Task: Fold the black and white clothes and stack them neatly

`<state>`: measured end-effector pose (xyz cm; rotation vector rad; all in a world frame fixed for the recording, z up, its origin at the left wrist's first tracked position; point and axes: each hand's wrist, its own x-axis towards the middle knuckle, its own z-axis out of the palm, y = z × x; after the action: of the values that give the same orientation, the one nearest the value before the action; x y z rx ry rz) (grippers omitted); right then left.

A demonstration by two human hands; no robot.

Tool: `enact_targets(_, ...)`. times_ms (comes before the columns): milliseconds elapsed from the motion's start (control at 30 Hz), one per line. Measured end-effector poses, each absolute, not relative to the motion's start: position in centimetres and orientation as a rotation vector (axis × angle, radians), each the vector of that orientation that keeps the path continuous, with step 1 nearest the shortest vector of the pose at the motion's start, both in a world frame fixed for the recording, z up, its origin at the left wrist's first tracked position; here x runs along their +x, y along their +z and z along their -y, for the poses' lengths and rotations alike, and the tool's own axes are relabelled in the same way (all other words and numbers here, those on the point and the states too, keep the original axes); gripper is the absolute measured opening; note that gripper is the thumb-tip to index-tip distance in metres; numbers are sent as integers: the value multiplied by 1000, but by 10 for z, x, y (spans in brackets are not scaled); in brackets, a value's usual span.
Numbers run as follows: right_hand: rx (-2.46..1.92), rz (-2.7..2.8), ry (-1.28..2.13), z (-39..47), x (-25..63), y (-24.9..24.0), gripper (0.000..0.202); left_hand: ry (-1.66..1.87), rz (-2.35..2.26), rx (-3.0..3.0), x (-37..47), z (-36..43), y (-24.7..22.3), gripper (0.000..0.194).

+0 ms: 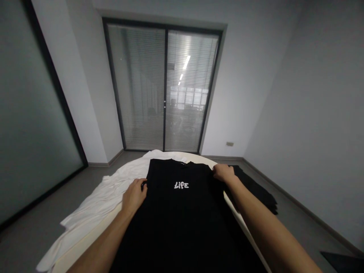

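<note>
A black T-shirt (182, 220) lies spread flat on a cream-coloured table, its neckline away from me and a small white print on the chest. My left hand (135, 194) is at the shirt's left edge below the shoulder, thumb and fingers curled together on the cloth. At the right shoulder, my right hand (224, 173) has its fingers closed on the fabric, and the fingertips are partly hidden. No sleeve spreads out on the left side of the shirt.
White garments (113, 189) lie loosely along the table's left side, hanging over its edge. Beyond my right forearm is a pile of folded black garments (256, 187). The table's rim (199, 156) curves at the far end, before a glass door with blinds (165, 91).
</note>
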<state>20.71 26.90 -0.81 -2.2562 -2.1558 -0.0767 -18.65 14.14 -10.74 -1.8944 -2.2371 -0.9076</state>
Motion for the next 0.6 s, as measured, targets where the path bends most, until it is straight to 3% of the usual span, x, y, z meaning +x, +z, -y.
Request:
enact_targets(33,-2260,2099,-77,-268,212,-8,23,-906,2239,-1890,-187,-141,-108,26)
enact_targets(267,-2285,1624,-13,-274,255,-9,44,-905,2237,-1901,-187,-141,-109,27)
enact_targets(433,-2159,1636,125,-278,277,-22,45,-891,2242,-1898,-187,-141,-107,27)
enact_targets(600,-1961,1759,261,-282,279,-32,77,-883,2226,-1907,-187,-141,-108,27)
